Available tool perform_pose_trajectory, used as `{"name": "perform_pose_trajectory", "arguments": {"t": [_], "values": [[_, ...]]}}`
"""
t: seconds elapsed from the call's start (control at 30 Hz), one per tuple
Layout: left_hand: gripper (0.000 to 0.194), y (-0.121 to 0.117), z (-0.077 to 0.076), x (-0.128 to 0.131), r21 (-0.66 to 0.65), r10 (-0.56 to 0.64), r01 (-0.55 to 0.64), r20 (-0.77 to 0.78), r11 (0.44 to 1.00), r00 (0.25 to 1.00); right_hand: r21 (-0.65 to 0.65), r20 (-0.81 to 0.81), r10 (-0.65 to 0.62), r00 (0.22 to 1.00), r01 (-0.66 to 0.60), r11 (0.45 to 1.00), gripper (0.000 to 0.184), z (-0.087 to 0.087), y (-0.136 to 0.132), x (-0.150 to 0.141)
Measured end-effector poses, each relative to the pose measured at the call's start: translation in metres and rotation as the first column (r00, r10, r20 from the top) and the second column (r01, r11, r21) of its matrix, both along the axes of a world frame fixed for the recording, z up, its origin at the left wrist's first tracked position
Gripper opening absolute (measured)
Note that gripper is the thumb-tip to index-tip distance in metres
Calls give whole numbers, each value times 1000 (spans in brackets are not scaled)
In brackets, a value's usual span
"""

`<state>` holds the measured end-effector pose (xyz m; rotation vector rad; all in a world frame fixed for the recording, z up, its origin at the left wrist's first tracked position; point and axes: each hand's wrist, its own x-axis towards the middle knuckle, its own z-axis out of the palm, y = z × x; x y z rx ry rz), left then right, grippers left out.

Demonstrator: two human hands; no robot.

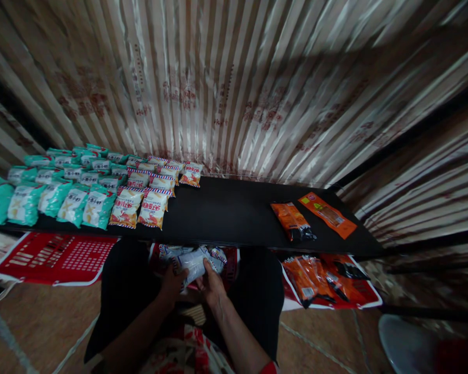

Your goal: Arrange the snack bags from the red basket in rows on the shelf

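Note:
A snack bag (195,263), its pale back turned up, is gripped between my two hands over a red basket (232,265) that sits between my knees. At its left end my left hand (173,283) closes round the edge. My right hand (212,283) pinches the opposite end, thumb on top. Under and around it lie other similar snack bags (218,254) in the basket. On the black shelf ahead, white-and-orange snack bags (153,208) with striped edges stand in short rows, the front ones nearest my left knee.
Teal snack bags (73,203) stand in rows on the shelf's left. On the black shelf's (222,208) right lie an orange-black packet (292,221) and a flat orange packet (327,214). Below are a left red basket (54,258) and a right basket of orange bags (308,278). Striped sheeting (218,78) hangs behind.

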<state>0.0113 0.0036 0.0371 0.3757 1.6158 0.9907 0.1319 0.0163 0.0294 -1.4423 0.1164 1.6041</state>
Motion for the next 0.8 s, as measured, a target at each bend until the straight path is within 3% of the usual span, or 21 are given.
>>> {"name": "perform_pose_trajectory", "arguments": {"t": [0.17,0.33,0.57,0.8], "values": [[33,1,3,-9,77,-82,76,86,994,993,-24,-42,22,999,-23,999,27,-1,1,8],[32,5,10,-14,69,-58,46,175,997,983,-19,-77,42,996,-43,999,28,-1,-1,12],[31,8,13,-25,73,-99,93,84,993,992,18,-175,92,980,-90,996,28,-8,-9,15],[41,10,14,-34,40,-93,90,72,995,993,99,-176,195,965,-179,979,35,-1,-19,21]]}}
